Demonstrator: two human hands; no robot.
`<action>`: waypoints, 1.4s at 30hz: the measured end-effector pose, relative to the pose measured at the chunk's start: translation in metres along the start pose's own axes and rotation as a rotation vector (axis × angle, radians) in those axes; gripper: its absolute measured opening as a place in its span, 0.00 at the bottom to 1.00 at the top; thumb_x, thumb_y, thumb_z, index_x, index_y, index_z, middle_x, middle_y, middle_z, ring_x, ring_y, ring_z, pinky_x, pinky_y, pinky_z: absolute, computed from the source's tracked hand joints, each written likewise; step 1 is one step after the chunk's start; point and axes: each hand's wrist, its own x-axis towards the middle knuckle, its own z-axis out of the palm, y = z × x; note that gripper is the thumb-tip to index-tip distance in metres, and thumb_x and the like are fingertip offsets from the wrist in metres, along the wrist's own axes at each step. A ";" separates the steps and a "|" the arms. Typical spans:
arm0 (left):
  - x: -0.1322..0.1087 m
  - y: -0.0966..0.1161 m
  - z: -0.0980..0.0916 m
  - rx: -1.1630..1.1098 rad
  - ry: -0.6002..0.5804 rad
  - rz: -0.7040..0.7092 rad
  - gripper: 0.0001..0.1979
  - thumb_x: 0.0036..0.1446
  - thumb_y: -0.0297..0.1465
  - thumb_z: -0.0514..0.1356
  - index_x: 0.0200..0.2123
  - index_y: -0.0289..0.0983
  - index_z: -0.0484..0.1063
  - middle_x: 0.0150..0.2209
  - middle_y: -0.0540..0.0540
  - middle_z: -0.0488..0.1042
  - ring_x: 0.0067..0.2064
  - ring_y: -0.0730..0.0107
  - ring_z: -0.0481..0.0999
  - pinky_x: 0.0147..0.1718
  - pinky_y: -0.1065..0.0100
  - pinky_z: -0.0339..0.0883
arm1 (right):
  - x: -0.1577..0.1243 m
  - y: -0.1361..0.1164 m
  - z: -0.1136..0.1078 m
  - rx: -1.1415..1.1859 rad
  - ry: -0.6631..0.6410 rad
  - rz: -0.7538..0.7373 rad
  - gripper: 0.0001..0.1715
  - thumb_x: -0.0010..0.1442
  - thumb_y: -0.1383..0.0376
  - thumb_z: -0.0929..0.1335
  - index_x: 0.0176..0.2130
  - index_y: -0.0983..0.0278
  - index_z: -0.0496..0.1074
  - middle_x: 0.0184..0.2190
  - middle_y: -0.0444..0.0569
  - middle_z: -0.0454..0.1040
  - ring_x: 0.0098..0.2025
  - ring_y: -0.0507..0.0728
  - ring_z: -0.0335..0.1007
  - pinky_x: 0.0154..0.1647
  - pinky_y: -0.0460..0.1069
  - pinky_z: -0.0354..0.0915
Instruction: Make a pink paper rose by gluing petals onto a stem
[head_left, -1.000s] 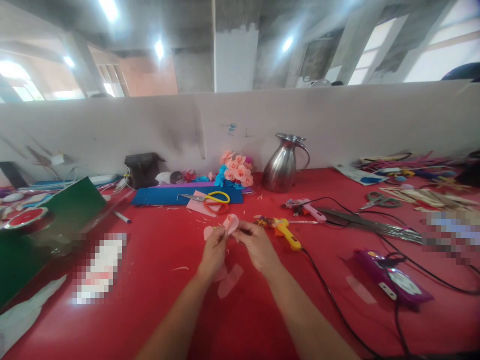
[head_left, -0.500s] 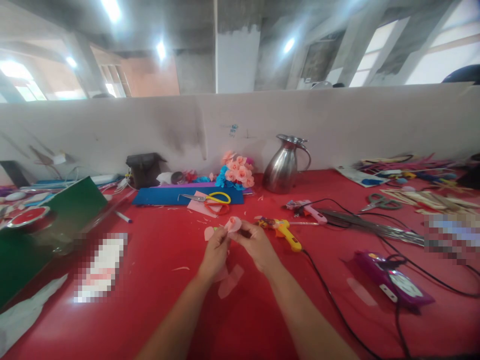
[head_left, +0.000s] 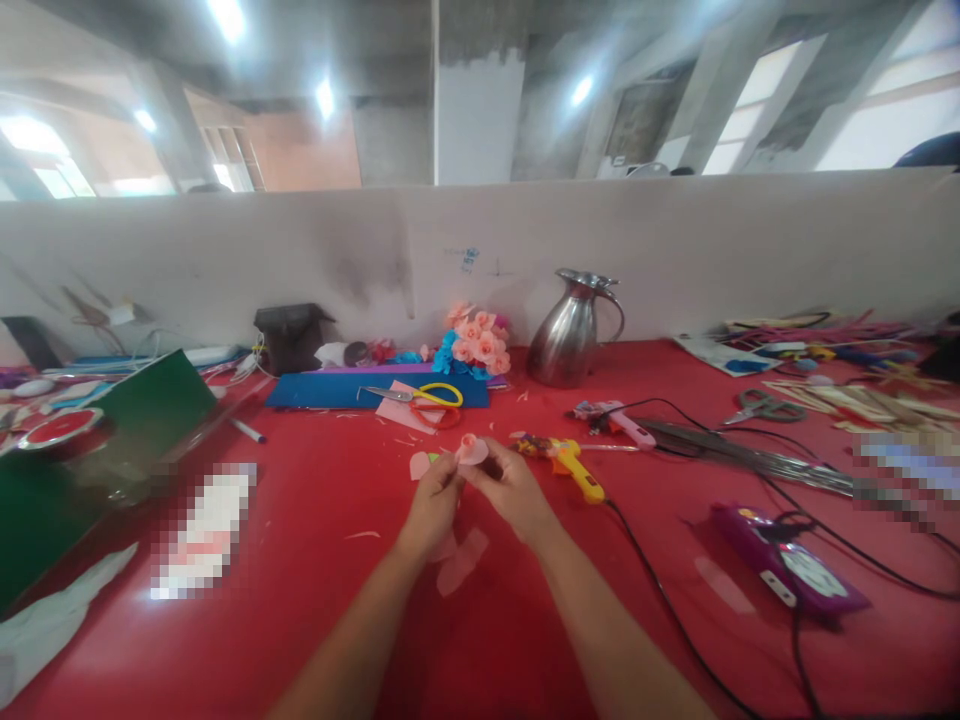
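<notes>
Between my two hands is a small pink paper flower (head_left: 470,450) with a rolled centre and a few petals around it. My left hand (head_left: 435,495) pinches it from the left and below. The fingers of my right hand (head_left: 514,485) are closed on its right side. Loose pink paper petals (head_left: 463,562) lie on the red table under my wrists, and another pink petal (head_left: 418,466) is just left of the flower. A yellow hot glue gun (head_left: 574,470) rests right of my right hand, its nozzle pointing left.
Behind my hands, yellow and orange-handled scissors (head_left: 435,396) lie on pink paper and a blue sheet (head_left: 322,391). A bunch of finished paper flowers (head_left: 480,340) and a steel jug (head_left: 564,335) stand at the back. A purple power strip (head_left: 787,565) and cords are at right, a green board (head_left: 161,420) at left.
Very little differs. Both hands keep the flower at nearly the same spot, with it turned slightly between the fingers. The whole view has shifted a few pixels.
</notes>
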 end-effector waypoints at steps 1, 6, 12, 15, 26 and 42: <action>0.000 0.001 0.000 -0.012 -0.011 0.017 0.08 0.51 0.33 0.57 0.33 0.37 0.73 0.32 0.47 0.70 0.36 0.69 0.67 0.41 0.67 0.60 | 0.000 0.000 0.000 -0.002 -0.004 -0.010 0.08 0.50 0.62 0.70 0.32 0.63 0.70 0.30 0.44 0.71 0.35 0.54 0.66 0.38 0.48 0.62; -0.001 -0.003 0.001 -0.033 -0.034 0.037 0.09 0.52 0.35 0.57 0.34 0.37 0.73 0.33 0.47 0.71 0.38 0.67 0.68 0.42 0.66 0.60 | 0.000 -0.001 -0.001 0.000 -0.014 -0.044 0.06 0.51 0.63 0.69 0.30 0.63 0.69 0.30 0.44 0.70 0.35 0.53 0.66 0.39 0.48 0.62; -0.001 -0.003 0.000 -0.040 -0.042 0.032 0.08 0.52 0.34 0.57 0.33 0.37 0.73 0.33 0.46 0.72 0.37 0.68 0.69 0.43 0.65 0.61 | 0.001 0.000 -0.002 -0.035 -0.033 -0.116 0.07 0.52 0.63 0.68 0.26 0.62 0.67 0.28 0.44 0.69 0.34 0.53 0.66 0.38 0.49 0.62; -0.001 0.000 0.000 -0.020 -0.049 0.050 0.09 0.52 0.34 0.57 0.35 0.37 0.73 0.36 0.45 0.73 0.41 0.65 0.69 0.44 0.64 0.61 | 0.002 0.000 -0.003 -0.064 -0.030 -0.127 0.06 0.52 0.62 0.68 0.27 0.62 0.68 0.29 0.44 0.70 0.34 0.54 0.67 0.39 0.49 0.62; 0.001 -0.007 -0.009 0.235 0.144 0.155 0.05 0.47 0.29 0.60 0.28 0.39 0.76 0.36 0.45 0.73 0.42 0.63 0.69 0.44 0.63 0.61 | 0.000 -0.005 -0.004 -0.079 -0.033 -0.062 0.05 0.51 0.63 0.69 0.30 0.63 0.72 0.31 0.46 0.72 0.35 0.55 0.67 0.39 0.50 0.63; 0.005 -0.011 -0.010 0.141 0.066 0.104 0.06 0.47 0.31 0.61 0.22 0.37 0.75 0.24 0.50 0.69 0.29 0.72 0.63 0.31 0.70 0.57 | -0.002 -0.024 -0.003 0.083 0.077 -0.006 0.13 0.54 0.57 0.66 0.28 0.63 0.75 0.24 0.46 0.73 0.25 0.51 0.64 0.27 0.47 0.60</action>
